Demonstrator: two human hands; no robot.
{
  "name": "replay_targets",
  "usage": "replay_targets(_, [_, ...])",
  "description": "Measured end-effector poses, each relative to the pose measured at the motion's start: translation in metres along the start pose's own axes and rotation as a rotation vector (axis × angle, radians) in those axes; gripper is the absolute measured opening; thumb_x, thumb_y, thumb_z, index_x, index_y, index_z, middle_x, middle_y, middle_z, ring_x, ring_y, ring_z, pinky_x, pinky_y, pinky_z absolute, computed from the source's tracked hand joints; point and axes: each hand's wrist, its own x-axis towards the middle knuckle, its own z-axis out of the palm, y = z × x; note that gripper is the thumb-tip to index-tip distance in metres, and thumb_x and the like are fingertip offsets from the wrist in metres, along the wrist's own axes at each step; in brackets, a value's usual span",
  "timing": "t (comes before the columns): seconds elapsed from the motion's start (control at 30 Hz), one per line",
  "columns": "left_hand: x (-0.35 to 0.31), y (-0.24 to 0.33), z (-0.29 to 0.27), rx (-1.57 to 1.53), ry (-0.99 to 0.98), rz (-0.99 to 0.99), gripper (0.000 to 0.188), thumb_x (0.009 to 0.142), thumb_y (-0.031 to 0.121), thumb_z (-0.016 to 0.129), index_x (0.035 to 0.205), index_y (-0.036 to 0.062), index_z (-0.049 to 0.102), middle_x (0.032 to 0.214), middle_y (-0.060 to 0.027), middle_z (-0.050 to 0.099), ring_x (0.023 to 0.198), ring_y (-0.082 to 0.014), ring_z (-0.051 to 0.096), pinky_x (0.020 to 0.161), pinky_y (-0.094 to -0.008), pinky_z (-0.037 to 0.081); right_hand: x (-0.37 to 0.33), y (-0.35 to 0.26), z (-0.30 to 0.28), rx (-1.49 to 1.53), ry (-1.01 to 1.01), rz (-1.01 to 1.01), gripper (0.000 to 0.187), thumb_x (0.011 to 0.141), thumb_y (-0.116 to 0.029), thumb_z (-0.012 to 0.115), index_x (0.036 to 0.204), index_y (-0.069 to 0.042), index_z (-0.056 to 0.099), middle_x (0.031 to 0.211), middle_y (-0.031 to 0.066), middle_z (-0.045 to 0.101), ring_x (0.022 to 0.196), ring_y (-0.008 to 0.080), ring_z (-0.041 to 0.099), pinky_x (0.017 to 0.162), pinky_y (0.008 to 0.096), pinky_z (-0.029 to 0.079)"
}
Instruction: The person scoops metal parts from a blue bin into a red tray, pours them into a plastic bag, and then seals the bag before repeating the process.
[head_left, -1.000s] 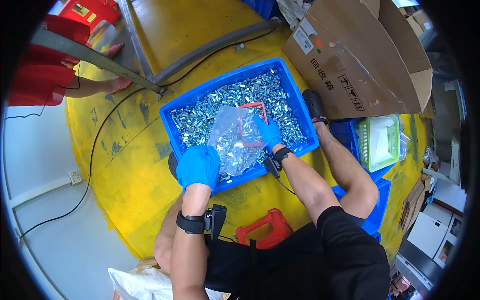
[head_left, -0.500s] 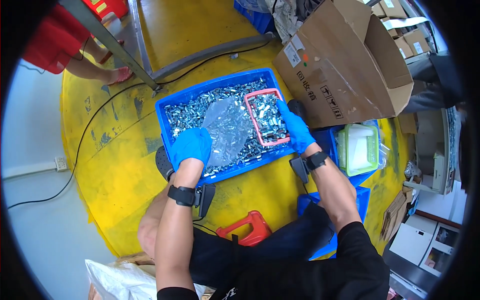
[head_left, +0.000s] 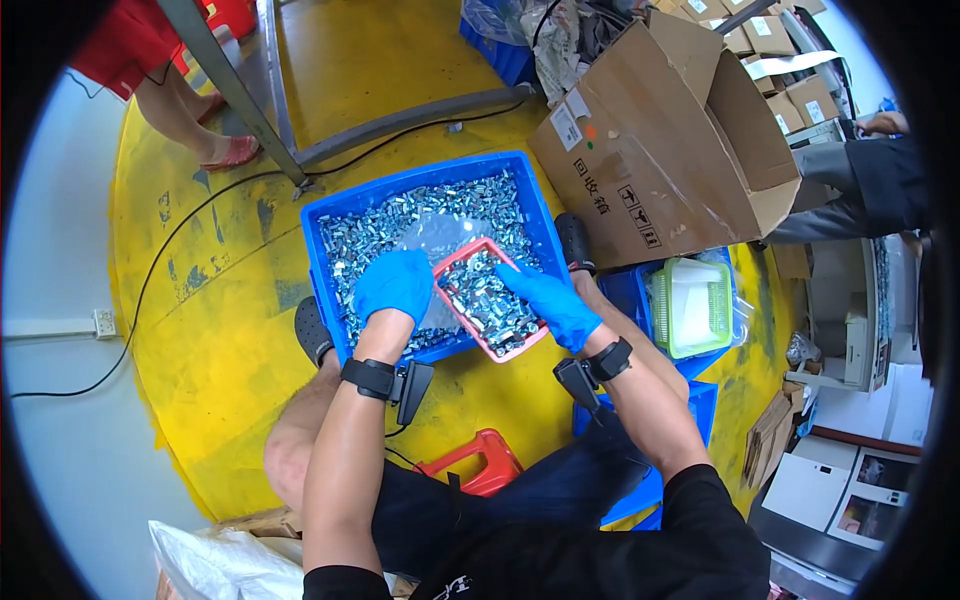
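A large blue bin (head_left: 312, 240) full of small, shiny cylindrical metal pieces (head_left: 400, 212) stands on the floor before me. Over its front wall tilts a small pink basket (head_left: 472, 322), heaped with the same pieces. My right hand (head_left: 556, 306), in a blue glove, grips the basket's right rim, thumb over the edge. A clear plastic bag (head_left: 436, 232) lies on the metal pieces. My left hand (head_left: 394, 286), also blue-gloved, is closed at the bag's edge, beside the basket's left corner; its fingertips are mostly hidden.
A big cardboard box (head_left: 640, 150) stands at the far right. Below it, a green basket (head_left: 690, 345) sits in another blue bin. A red plastic stool (head_left: 482, 465) is between my legs. Metal frame legs and a black cable cross the floor; two other people stand nearby.
My right hand has brought the pink basket leftward and toward me, turning it so it overhangs the bin's front wall. The left hand has shifted only slightly, and the bag now lies partly behind the basket.
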Motion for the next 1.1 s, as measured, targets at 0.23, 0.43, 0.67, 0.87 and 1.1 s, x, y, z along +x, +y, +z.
replay_targets(0.23, [-0.004, -0.001, 0.005, -0.07, -0.082, 0.138, 0.04, 0.082, 0.032, 0.036, 0.071, 0.0034, 0.061, 0.073, -0.0205, 0.057, 0.068, -0.0367, 0.055, 0.059, -0.0447, 0.042, 0.048, 0.015, 0.0, -0.202, 0.05, 0.08, 0.051, 0.077, -0.039, 0.055, 0.111, -0.001, 0.049, 0.097, 0.0082, 0.058, 0.086, 0.012, 0.054, 0.071, 0.0242, 0.044])
replay_targets(0.43, [0.002, 0.001, -0.004, -0.01, -0.093, -0.023, 0.03, 0.078, 0.022, 0.039, 0.075, 0.0047, 0.063, 0.079, -0.0188, 0.058, 0.072, -0.035, 0.057, 0.062, -0.0435, 0.045, 0.093, -0.02, 0.027, -0.717, 0.03, -0.034, 0.054, 0.076, -0.046, 0.051, 0.109, -0.004, 0.052, 0.098, 0.0104, 0.058, 0.087, 0.015, 0.052, 0.072, 0.0302, 0.042])
replay_targets(0.67, [0.011, -0.047, -0.028, 0.083, -0.107, -0.179, 0.024, 0.075, 0.018, 0.043, 0.078, 0.0064, 0.064, 0.083, -0.0169, 0.06, 0.075, -0.0323, 0.058, 0.062, -0.0414, 0.047, 0.147, -0.066, 0.106, -1.693, 0.02, -0.054, 0.032, 0.078, -0.03, 0.046, 0.099, -0.01, 0.059, 0.101, 0.0127, 0.058, 0.092, 0.0281, 0.055, 0.077, 0.0339, 0.042])
replay_targets(0.87, [0.003, -0.066, -0.039, -0.013, -0.045, -0.464, 0.025, 0.077, 0.019, 0.043, 0.077, 0.0057, 0.064, 0.082, -0.0166, 0.06, 0.075, -0.0323, 0.059, 0.063, -0.041, 0.048, 0.156, -0.067, 0.171, -2.149, 0.054, 0.046, 0.025, 0.077, -0.021, 0.046, 0.094, -0.011, 0.062, 0.099, 0.0097, 0.059, 0.088, 0.027, 0.057, 0.07, 0.043, 0.046])
replay_targets(1.1, [0.009, -0.08, -0.018, -0.028, -0.064, -0.495, 0.03, 0.078, 0.024, 0.042, 0.078, 0.0039, 0.063, 0.083, -0.0186, 0.059, 0.076, -0.0338, 0.058, 0.064, -0.0424, 0.047, 0.154, -0.052, 0.191, -2.191, -0.023, 0.039, 0.025, 0.077, -0.022, 0.046, 0.093, -0.012, 0.063, 0.098, 0.0111, 0.059, 0.085, 0.0265, 0.059, 0.066, 0.0445, 0.047])
